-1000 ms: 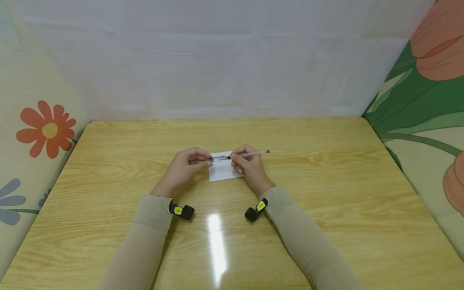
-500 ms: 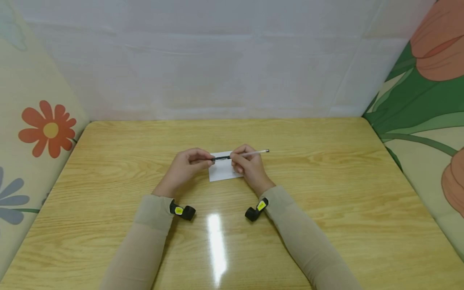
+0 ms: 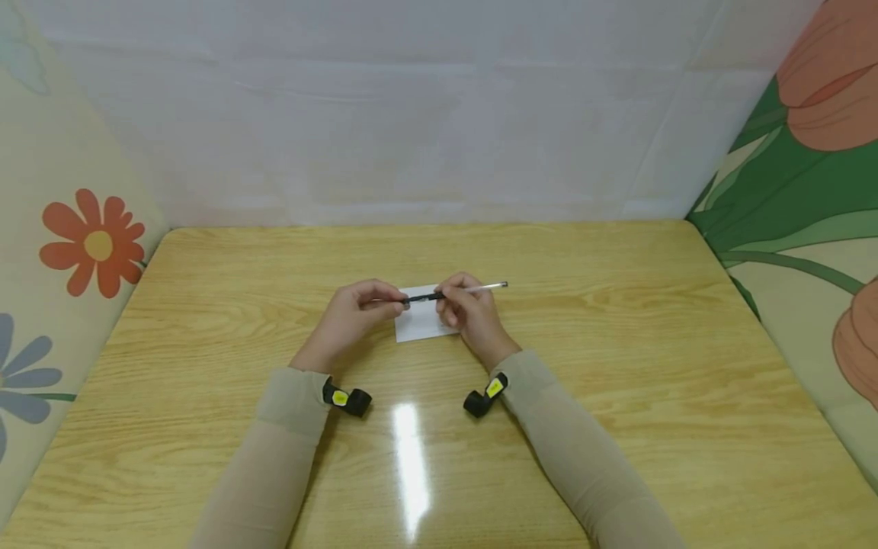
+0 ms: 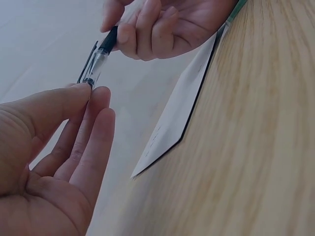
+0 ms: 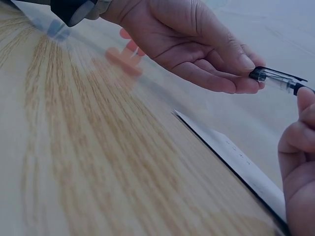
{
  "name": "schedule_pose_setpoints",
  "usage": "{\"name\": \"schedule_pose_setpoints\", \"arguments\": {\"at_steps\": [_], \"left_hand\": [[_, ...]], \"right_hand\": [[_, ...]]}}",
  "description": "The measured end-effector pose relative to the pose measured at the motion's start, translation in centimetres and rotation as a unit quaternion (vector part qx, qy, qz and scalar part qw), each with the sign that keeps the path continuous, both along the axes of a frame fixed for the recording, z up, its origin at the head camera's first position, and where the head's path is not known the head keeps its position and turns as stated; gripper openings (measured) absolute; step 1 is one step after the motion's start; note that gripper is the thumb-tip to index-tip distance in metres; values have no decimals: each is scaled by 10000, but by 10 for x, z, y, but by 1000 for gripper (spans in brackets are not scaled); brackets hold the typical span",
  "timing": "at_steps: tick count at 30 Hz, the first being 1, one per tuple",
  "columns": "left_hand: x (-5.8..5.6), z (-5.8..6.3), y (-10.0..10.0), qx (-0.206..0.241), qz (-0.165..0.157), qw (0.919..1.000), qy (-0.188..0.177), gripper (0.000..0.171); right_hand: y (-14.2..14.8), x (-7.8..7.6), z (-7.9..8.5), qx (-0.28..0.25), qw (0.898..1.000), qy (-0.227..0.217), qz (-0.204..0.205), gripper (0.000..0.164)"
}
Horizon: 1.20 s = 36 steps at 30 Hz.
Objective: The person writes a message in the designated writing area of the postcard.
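Above a white paper card [image 3: 417, 328], both hands meet over one pen. My right hand [image 3: 475, 316] holds the pen [image 3: 490, 287] by its black grip, its clear barrel pointing out to the right. My left hand [image 3: 351, 314] pinches the closed end of the clear pen cap [image 4: 97, 65] between thumb and fingertips. The cap, with its black clip, lies in line with the pen, and the pen's front end is inside it. In the right wrist view the cap [image 5: 276, 80] bridges the gap between the two hands.
The card lies on a wood-grain table [image 3: 617, 366], with faint small print on it. A white cloth [image 3: 439, 114] hangs behind the table. Flower-painted panels [image 3: 809, 229] stand at both sides. Each wrist wears a black camera [image 3: 357, 402].
The cap has turned, so its black clip now shows along the top instead of its clear side. The left hand has shifted slightly right; the right hand has barely moved.
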<state>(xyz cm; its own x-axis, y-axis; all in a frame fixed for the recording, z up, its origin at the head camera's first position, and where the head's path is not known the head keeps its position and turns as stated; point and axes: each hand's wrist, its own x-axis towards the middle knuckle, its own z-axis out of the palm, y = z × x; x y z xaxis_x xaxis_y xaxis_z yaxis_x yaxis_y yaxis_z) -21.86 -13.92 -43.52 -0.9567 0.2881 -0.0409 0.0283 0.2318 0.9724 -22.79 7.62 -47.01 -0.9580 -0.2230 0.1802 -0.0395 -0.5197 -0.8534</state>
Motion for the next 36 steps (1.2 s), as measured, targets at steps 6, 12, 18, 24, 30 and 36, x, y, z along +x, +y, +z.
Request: {"name": "schedule_pose_setpoints", "arguments": {"at_steps": [6,12,18,24,30,36], "left_hand": [[-1,-1,0,1,-2,10000,-12,24],[-1,0,1,107,25,9999,-36,24],[-2,-1,1,139,103,9998,-24,23],[-2,-3,1,219,156,9996,1,25],[-1,-3,2,267,133,9995,61,27],[-1,-2,2,256,246,9994,-3,28]], "right_hand": [[0,1,2,21,10000,-2,20,17],[1,0,0,0,10000,-51,-40,14],[1,0,0,-18,10000,-43,-62,14],[2,0,2,-73,9999,-133,-9,17],[2,0,3,-323,9990,-318,44,20],[3,-1,2,-389,9986,-338,142,21]]}}
